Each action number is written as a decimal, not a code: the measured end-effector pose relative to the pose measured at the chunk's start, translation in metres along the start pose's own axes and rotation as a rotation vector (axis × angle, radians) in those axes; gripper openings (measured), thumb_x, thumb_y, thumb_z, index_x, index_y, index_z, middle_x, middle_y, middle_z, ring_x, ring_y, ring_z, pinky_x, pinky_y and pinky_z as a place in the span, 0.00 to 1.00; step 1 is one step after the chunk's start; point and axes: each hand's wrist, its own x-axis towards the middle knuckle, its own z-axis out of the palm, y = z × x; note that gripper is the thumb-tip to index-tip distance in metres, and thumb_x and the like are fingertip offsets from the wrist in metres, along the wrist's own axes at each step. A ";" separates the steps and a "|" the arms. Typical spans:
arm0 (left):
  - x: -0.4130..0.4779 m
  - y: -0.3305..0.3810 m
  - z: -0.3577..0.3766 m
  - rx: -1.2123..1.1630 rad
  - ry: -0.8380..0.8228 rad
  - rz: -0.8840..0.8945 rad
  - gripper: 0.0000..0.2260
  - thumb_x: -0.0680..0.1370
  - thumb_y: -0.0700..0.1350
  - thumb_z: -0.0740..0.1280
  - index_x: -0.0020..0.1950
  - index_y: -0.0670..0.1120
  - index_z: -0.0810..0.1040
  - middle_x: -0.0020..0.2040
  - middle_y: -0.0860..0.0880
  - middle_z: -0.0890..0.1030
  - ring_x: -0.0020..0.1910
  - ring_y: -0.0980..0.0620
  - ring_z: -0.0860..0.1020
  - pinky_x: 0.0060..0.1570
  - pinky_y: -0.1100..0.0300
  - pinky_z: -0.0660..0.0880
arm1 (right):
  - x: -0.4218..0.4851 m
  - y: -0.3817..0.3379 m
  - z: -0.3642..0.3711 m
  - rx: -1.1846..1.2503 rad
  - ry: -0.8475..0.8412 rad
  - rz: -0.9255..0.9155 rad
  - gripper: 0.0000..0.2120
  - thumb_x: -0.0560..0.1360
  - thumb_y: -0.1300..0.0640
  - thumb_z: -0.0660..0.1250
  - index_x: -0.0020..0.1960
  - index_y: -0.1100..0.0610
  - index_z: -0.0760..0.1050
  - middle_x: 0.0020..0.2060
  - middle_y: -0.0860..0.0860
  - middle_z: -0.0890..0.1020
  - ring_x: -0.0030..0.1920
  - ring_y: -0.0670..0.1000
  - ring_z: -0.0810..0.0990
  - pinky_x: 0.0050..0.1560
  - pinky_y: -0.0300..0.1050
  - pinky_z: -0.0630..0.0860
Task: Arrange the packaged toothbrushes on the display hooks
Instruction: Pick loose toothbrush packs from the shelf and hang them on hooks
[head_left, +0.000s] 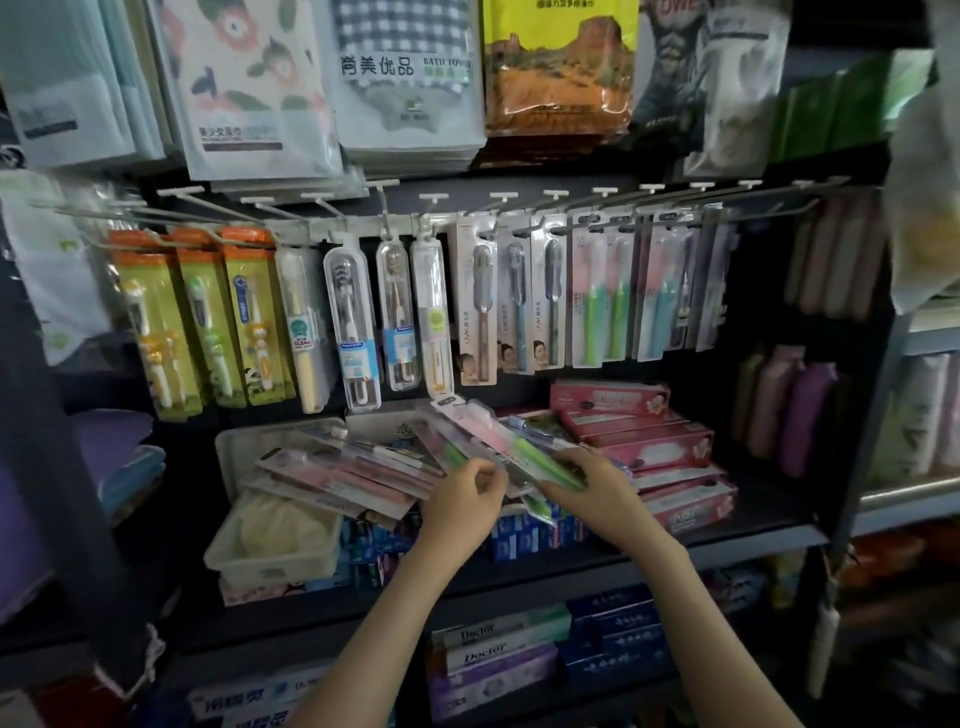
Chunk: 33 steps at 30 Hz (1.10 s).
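A row of display hooks (524, 205) runs across the shelf unit, and packaged toothbrushes (353, 317) hang from most of them. Below, a loose pile of toothbrush packs (358, 467) lies on boxes on the shelf. My left hand (462, 499) and my right hand (592, 488) both grip a fanned stack of pink-and-green toothbrush packs (498, 441), held tilted just above the shelf. The left fingers pinch the lower edge of the stack. The right hand's thumb lies over the green handles.
Red toothpaste boxes (649, 441) are stacked at the right of the shelf, blue boxes (519, 535) sit under my hands. A white plastic tub (270, 545) stands at the left. Bagged towels (405, 83) hang above the hooks. More boxes (498, 654) fill the lower shelf.
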 end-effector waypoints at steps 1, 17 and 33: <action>0.000 0.004 0.003 -0.035 -0.031 -0.013 0.14 0.80 0.52 0.59 0.60 0.47 0.76 0.55 0.52 0.79 0.50 0.56 0.75 0.50 0.62 0.72 | -0.007 0.001 0.000 0.049 0.008 -0.002 0.24 0.73 0.48 0.69 0.65 0.54 0.71 0.59 0.49 0.75 0.58 0.48 0.73 0.56 0.39 0.69; 0.020 0.090 0.065 -0.292 -0.143 0.133 0.05 0.79 0.44 0.63 0.44 0.51 0.74 0.40 0.48 0.77 0.44 0.47 0.80 0.49 0.46 0.79 | -0.056 0.024 -0.058 0.198 0.223 0.056 0.17 0.74 0.50 0.69 0.58 0.53 0.69 0.46 0.46 0.76 0.43 0.42 0.74 0.40 0.31 0.71; 0.106 0.220 0.203 -0.269 -0.054 0.161 0.08 0.78 0.47 0.66 0.56 0.50 0.77 0.46 0.57 0.78 0.47 0.57 0.78 0.55 0.55 0.76 | 0.031 0.159 -0.209 0.095 0.136 -0.064 0.27 0.69 0.46 0.73 0.61 0.54 0.65 0.46 0.46 0.78 0.43 0.46 0.78 0.40 0.42 0.76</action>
